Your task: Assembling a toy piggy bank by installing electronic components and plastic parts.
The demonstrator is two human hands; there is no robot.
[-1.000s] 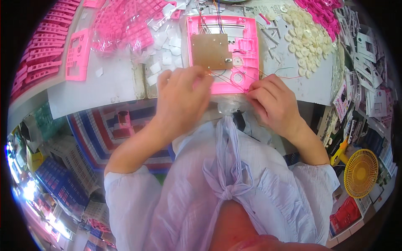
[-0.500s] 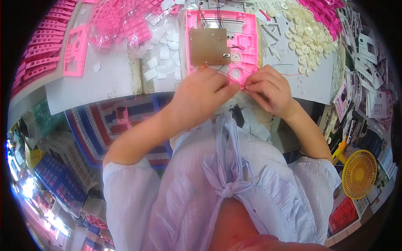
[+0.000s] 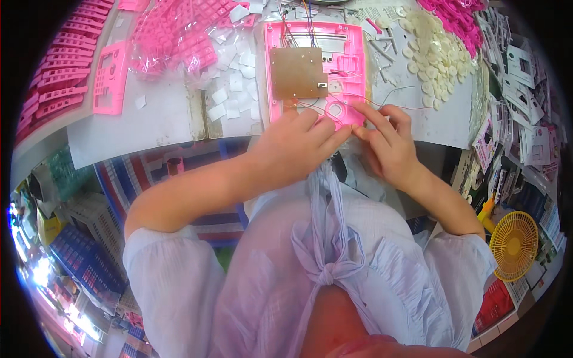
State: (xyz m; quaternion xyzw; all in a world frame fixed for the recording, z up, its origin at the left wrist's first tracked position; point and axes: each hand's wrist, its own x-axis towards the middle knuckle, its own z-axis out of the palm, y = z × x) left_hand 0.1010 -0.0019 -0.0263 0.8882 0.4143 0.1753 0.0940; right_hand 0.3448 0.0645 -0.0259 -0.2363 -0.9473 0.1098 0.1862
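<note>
While two hands [image 3: 301, 142] [image 3: 391, 148] sit close, grip unclear, one pink casing [image 3: 359, 77], one brown board [image 3: 297, 73]

The person wears a loose, pale lavender-blue blouse [image 3: 268, 238] of thin, crinkled cloth. Its wide, puffy sleeves [image 3: 173, 274] end near the elbows. A knotted bow [image 3: 326, 273] with long ties [image 3: 329, 206] sits at the V-shaped neckline, beside gathered ruffles [image 3: 397, 271]

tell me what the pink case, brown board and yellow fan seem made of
Pink case: probably hard moulded plastic, lightly glossy, judging by its raised ribs.
Brown board: likely laminate, matte, flat with tiny pale dots.
Yellow fan: seemingly smooth plastic, from its thin coloured bars, though painted metal is possible.
</note>
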